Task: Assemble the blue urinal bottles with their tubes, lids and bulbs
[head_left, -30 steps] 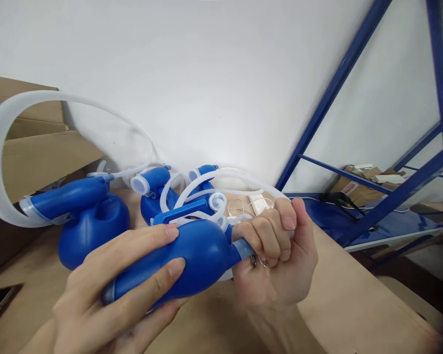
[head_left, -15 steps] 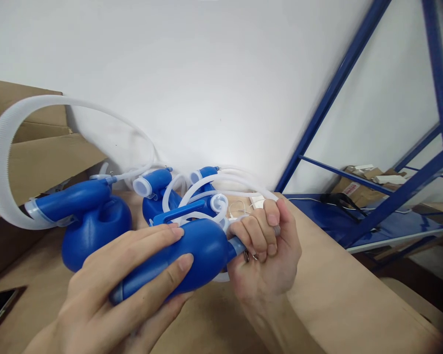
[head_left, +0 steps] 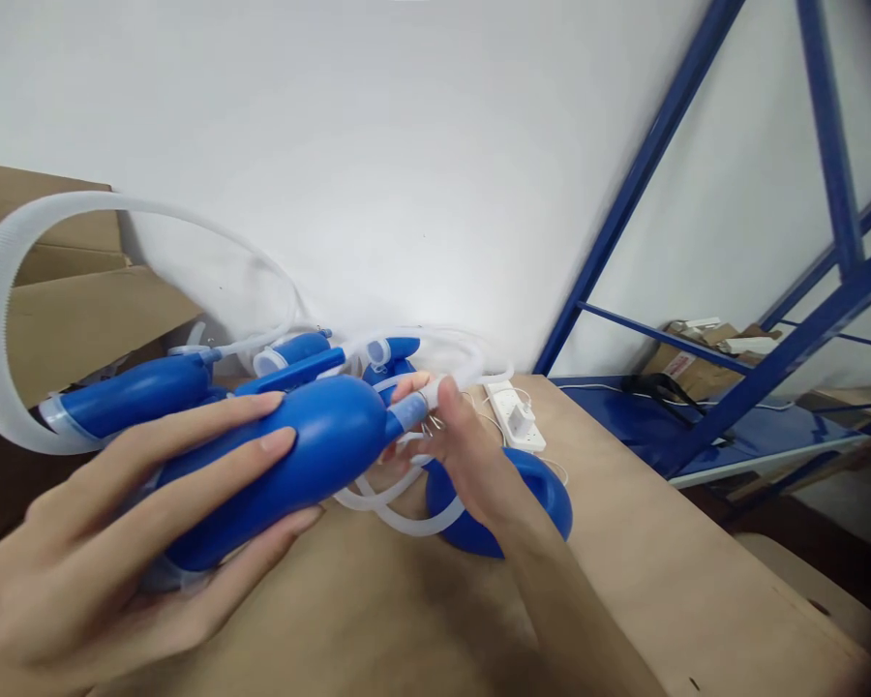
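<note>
My left hand (head_left: 137, 523) is wrapped round a blue plastic urinal bottle (head_left: 319, 440), fingers over its top and thumb below. At the bottle's right end is a narrow nozzle. A translucent white hose (head_left: 435, 390) meets this nozzle, and my right hand (head_left: 465, 455) closes its thumb and fingers about the joint. A small metal clip (head_left: 431, 424) shows by those fingers. Loops of hose hang behind and below my right hand. Under my right forearm, a rounded blue bottle body (head_left: 544, 494) rests on the table, partly hidden.
More blue bottles with hoses (head_left: 141, 387) stand along the wall at the left and middle. A white power strip (head_left: 514, 416) with a plug lies on the wooden table (head_left: 668, 571). Cardboard boxes (head_left: 73, 319) are at left, a blue metal rack (head_left: 624, 213) at right.
The held bottle has moved left and slightly up with both hands. My right hand has turned and loosened from a fist, now showing the hose at the nozzle. The view shifted slightly.
</note>
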Action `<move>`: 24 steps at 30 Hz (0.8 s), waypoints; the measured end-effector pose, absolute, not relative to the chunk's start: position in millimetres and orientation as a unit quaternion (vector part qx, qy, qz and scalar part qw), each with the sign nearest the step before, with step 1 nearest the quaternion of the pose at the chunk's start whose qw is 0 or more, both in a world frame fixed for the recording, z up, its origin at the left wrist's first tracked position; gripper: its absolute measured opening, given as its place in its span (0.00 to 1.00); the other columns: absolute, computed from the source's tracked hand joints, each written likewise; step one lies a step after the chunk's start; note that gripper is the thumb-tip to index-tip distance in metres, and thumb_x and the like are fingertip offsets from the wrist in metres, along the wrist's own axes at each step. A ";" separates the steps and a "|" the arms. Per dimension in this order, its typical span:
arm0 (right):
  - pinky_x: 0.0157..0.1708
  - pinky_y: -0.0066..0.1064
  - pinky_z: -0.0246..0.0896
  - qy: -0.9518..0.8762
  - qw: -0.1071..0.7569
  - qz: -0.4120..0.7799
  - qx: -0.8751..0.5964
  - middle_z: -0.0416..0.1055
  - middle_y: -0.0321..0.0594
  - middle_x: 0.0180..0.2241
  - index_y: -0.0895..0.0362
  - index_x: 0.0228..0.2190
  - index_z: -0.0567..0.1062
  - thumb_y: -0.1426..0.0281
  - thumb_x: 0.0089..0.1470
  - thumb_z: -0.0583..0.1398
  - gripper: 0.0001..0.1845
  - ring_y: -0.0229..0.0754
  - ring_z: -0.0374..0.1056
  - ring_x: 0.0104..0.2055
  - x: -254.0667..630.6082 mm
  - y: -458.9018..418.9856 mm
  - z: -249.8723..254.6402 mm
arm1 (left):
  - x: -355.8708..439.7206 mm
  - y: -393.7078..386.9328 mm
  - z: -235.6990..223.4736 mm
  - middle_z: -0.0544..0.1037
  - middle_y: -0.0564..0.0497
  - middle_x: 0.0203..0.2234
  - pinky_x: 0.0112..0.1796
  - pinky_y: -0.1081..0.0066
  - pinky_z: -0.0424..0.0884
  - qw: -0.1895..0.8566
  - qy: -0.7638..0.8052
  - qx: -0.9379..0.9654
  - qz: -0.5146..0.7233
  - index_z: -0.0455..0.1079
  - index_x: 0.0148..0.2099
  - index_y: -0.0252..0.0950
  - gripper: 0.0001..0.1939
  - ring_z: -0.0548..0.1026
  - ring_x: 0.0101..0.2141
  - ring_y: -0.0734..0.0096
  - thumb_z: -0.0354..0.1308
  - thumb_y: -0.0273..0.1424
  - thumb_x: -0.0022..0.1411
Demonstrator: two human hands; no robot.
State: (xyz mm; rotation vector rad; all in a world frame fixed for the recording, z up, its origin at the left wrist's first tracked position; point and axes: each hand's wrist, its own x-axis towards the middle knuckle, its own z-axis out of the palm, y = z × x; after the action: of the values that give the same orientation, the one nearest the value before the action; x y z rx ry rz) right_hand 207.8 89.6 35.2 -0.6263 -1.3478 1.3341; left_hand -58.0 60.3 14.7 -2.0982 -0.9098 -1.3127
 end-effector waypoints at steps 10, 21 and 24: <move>0.25 0.27 0.61 -0.630 0.544 0.461 -0.307 0.73 0.34 0.26 0.55 0.31 0.76 0.42 0.69 0.59 0.30 0.37 0.70 0.26 209.1 84.8 35.1 | -74.5 69.3 24.5 0.79 0.59 0.66 0.46 0.63 0.80 0.282 -0.297 -0.770 -0.490 0.70 0.73 0.59 0.43 0.85 0.44 0.60 0.77 0.27 0.60; 0.32 0.30 0.66 -0.690 0.480 0.470 -0.271 0.79 0.41 0.36 0.56 0.36 0.78 0.44 0.72 0.57 0.29 0.39 0.74 0.34 216.5 94.7 30.3 | -77.3 69.9 21.5 0.80 0.60 0.64 0.45 0.55 0.83 0.296 -0.306 -0.774 -0.468 0.68 0.74 0.63 0.43 0.86 0.43 0.53 0.76 0.36 0.61; 0.32 0.30 0.67 -0.681 0.473 0.489 -0.269 0.79 0.41 0.36 0.56 0.36 0.78 0.47 0.72 0.60 0.26 0.38 0.72 0.32 217.8 98.4 29.2 | -78.8 73.6 19.4 0.77 0.60 0.66 0.43 0.52 0.84 0.309 -0.311 -0.779 -0.448 0.62 0.76 0.65 0.44 0.86 0.45 0.50 0.71 0.41 0.62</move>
State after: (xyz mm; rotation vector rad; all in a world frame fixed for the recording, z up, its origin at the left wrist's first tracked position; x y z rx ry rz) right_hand 217.8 98.4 29.2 -0.6580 -1.6670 1.1973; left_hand -78.8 73.6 19.4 -2.0583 -0.8222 -1.1843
